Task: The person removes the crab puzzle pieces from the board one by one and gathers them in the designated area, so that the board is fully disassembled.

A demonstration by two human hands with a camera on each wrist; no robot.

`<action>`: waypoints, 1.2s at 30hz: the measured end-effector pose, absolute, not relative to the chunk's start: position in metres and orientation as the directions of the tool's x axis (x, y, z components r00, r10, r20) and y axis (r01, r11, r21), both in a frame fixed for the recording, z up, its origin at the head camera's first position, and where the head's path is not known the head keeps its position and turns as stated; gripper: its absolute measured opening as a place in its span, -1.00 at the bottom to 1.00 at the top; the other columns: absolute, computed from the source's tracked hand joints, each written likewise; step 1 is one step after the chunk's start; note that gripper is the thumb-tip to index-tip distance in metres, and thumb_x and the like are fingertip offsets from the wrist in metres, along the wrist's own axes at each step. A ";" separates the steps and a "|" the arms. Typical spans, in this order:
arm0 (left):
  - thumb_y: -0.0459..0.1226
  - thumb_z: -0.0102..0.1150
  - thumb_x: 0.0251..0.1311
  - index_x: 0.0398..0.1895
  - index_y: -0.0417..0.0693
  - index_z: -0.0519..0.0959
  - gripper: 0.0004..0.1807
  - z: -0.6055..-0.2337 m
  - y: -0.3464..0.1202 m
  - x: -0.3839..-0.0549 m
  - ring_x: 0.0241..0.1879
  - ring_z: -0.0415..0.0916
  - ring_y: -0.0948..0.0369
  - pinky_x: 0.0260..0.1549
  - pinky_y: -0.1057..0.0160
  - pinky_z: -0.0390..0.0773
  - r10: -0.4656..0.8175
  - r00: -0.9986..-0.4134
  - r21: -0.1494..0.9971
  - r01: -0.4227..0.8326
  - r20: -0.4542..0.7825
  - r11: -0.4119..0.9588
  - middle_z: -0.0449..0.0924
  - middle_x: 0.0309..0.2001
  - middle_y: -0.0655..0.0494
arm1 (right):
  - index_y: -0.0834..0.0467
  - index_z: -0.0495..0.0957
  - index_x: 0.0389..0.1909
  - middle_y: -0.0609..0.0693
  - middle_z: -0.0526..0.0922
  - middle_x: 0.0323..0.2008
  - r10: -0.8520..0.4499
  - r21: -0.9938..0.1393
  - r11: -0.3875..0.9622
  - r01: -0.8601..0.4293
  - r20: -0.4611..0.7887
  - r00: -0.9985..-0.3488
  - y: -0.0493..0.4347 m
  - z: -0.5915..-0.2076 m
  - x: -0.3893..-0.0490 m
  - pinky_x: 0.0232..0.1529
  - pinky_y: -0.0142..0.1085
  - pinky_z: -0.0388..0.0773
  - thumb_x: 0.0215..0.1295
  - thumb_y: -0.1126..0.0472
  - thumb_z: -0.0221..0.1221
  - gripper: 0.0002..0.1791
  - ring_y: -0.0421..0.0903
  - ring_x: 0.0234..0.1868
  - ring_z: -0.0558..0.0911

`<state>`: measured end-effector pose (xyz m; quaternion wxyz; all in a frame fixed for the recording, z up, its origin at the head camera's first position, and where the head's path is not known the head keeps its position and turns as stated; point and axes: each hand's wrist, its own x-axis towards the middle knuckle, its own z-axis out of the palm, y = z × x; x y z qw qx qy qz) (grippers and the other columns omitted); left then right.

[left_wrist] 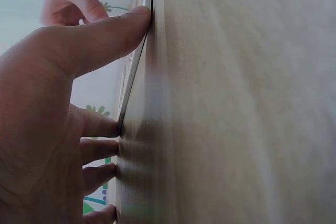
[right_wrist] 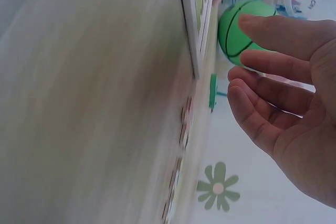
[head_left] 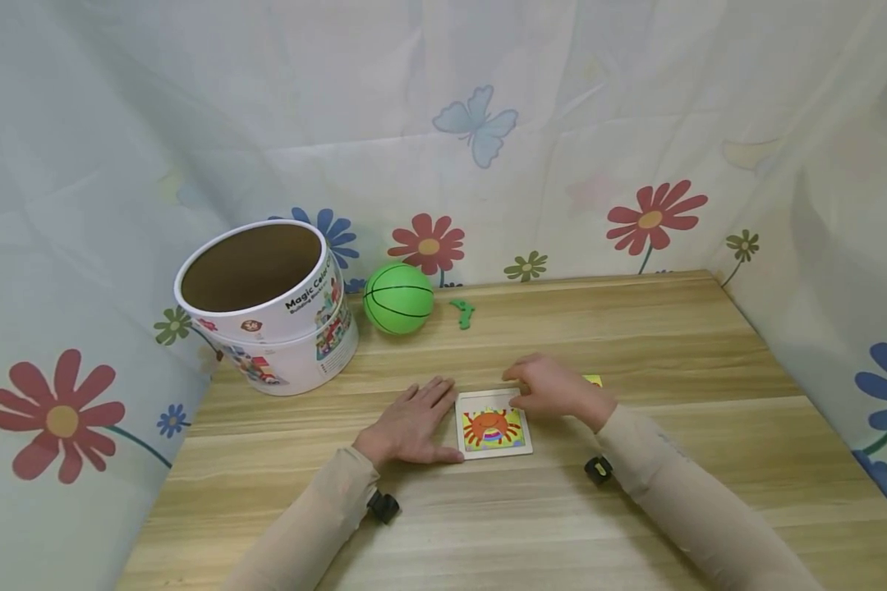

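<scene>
A square picture puzzle [head_left: 492, 427] with an orange crab on yellow, set in a pale wooden frame, lies flat on the table. My left hand [head_left: 416, 423] is spread flat at its left side; in the left wrist view the thumb [left_wrist: 113, 38] rests on the frame's edge and the other fingertips touch down beside it. Over the puzzle's upper right corner hovers my right hand [head_left: 554, 386], fingers loosely bent. Nothing shows between those fingers in the right wrist view. Partly hidden behind the right hand is a flat yellow piece [head_left: 594, 380].
A white bucket [head_left: 303, 357] with printed sides stands at the back left. Beside it are a green ball [head_left: 398, 299] with black lines and a small curved green piece [head_left: 463, 313]. Thin flat pieces [right_wrist: 186, 123] lie right of the puzzle. A flower-print curtain [head_left: 547, 205] backs the table.
</scene>
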<state>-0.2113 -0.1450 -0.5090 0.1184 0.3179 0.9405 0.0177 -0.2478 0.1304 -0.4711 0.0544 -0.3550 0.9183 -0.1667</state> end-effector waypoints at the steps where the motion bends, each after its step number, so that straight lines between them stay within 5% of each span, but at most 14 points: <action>1: 0.52 -0.07 0.00 0.55 -0.04 0.00 0.20 -0.509 -0.145 -0.211 0.55 -0.20 0.04 0.46 -0.11 -0.02 0.601 -0.770 0.107 0.593 -0.214 0.798 -0.13 0.57 0.00 | 0.26 0.63 0.00 0.14 0.69 -0.04 -0.685 -0.341 0.678 -0.652 0.029 -0.728 0.128 -0.472 -0.248 0.05 -0.07 0.58 0.14 0.14 0.35 -0.58 0.04 -0.02 0.64; 6: 0.53 -0.08 0.00 0.55 -0.05 0.00 0.21 -0.509 -0.144 -0.211 0.55 -0.20 0.04 0.46 -0.11 -0.02 0.600 -0.769 0.105 0.593 -0.218 0.798 -0.13 0.57 0.00 | 0.27 0.64 -0.03 0.11 0.71 -0.07 -0.735 -0.324 0.627 -0.708 0.056 -0.676 0.120 -0.477 -0.249 0.06 -0.08 0.57 0.14 0.14 0.35 -0.59 0.04 -0.02 0.65; 36: 0.51 -0.05 0.02 0.55 -0.07 0.02 0.20 -0.509 -0.145 -0.211 0.55 -0.17 0.03 0.45 -0.11 0.00 0.610 -0.767 0.104 0.602 -0.201 0.792 -0.12 0.57 -0.01 | 0.23 0.65 -0.04 0.07 0.69 -0.08 -0.788 -0.362 0.570 -0.737 0.013 -0.615 0.084 -0.483 -0.233 0.11 -0.11 0.53 0.16 0.13 0.35 -0.62 0.00 -0.01 0.63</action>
